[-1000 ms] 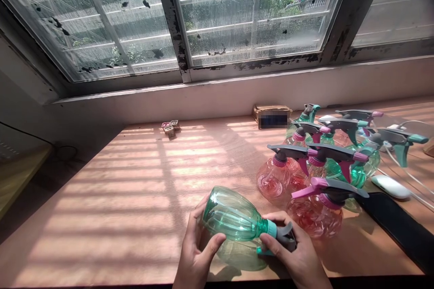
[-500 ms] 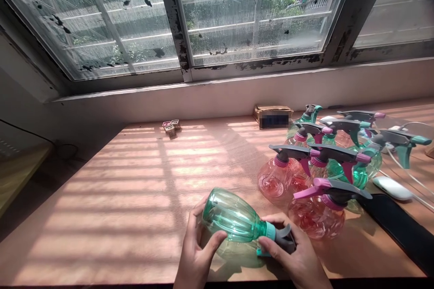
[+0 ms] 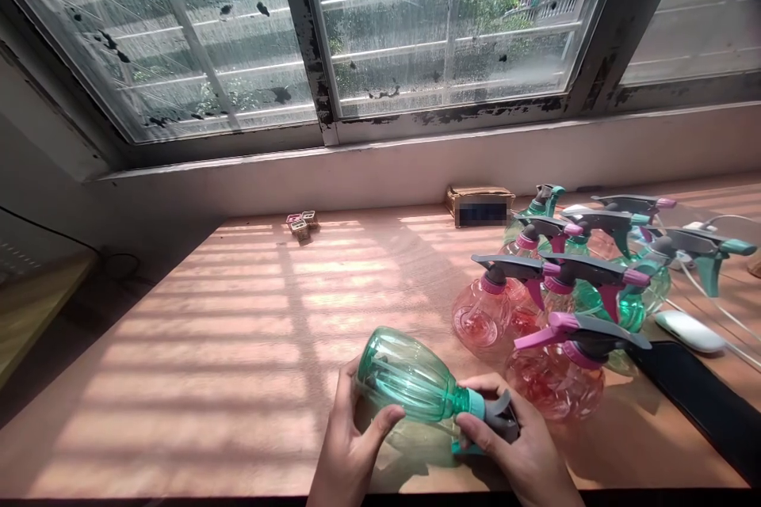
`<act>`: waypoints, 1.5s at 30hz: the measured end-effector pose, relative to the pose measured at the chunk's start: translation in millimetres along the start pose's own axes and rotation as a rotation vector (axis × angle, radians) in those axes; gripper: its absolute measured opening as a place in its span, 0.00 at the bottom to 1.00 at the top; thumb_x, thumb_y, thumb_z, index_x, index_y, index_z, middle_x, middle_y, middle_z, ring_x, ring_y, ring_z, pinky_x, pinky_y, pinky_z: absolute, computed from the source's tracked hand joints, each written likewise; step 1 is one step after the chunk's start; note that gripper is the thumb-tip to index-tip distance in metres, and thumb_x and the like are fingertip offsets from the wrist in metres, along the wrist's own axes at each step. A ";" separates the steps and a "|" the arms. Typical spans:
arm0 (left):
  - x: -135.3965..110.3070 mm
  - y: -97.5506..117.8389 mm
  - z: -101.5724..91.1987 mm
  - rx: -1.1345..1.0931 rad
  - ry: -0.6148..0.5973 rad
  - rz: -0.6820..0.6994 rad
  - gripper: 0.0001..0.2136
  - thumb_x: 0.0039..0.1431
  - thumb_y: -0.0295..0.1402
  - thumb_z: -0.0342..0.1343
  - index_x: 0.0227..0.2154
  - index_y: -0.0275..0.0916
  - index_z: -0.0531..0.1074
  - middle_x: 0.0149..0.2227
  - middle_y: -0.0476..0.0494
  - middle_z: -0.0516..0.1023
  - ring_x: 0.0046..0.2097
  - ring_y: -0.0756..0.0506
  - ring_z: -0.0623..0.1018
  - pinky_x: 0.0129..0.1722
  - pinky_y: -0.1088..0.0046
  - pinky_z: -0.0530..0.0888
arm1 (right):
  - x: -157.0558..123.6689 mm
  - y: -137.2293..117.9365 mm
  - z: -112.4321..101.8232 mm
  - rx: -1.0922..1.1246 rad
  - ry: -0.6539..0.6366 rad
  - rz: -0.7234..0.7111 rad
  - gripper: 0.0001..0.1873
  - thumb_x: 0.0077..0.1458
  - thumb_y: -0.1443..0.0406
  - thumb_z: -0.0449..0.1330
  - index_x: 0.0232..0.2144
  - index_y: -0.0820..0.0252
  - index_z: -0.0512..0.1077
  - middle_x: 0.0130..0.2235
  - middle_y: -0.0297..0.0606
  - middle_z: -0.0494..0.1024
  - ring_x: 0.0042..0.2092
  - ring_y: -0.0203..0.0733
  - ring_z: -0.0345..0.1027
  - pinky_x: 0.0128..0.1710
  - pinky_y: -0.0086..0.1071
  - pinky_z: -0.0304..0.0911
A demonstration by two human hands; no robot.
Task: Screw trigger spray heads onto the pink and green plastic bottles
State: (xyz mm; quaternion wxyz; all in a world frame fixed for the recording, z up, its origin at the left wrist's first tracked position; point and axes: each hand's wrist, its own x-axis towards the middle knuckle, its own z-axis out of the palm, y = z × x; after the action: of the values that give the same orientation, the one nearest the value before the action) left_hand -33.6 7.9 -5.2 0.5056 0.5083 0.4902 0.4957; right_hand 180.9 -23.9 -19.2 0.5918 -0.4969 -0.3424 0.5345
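Note:
A clear green spray bottle (image 3: 410, 376) lies tilted on its side between my hands, its base toward the upper left and its neck toward the right. My left hand (image 3: 360, 432) is closed around the base end, the thumb pressing on the lower side. At the other end, my right hand (image 3: 517, 436) grips the teal collar and the grey spray head (image 3: 502, 416) with thumb and fingers. Part of the teal trigger shows below the right thumb. The fingers behind the bottle are partly hidden.
Several pink and green spray bottles (image 3: 556, 388) stand close on the right. Beyond them are a white mouse (image 3: 690, 331), a black pad (image 3: 695, 396) and white cables. A small cardboard box (image 3: 480, 206) and little cube-like pieces (image 3: 301, 226) sit near the window wall.
The left hand has shifted slightly to the right along the bottle's base end. The bottle has barely moved, and the right hand keeps its grip on the spray head.

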 end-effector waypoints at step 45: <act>0.0 -5.5 1.9 0.033 0.077 0.083 0.30 0.60 0.48 0.68 0.63 0.47 0.73 0.62 0.39 0.79 0.65 0.30 0.76 0.63 0.59 0.72 | 0.2 1.5 -0.7 -0.022 0.028 -0.032 0.21 0.46 0.52 0.79 0.38 0.55 0.83 0.28 0.34 0.83 0.29 0.43 0.76 0.30 0.33 0.76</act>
State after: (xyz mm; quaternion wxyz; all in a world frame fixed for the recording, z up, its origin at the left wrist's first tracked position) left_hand -31.6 7.8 -10.7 0.4571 0.5170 0.4958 0.5272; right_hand 181.2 -24.0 -20.9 0.5994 -0.5052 -0.3478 0.5143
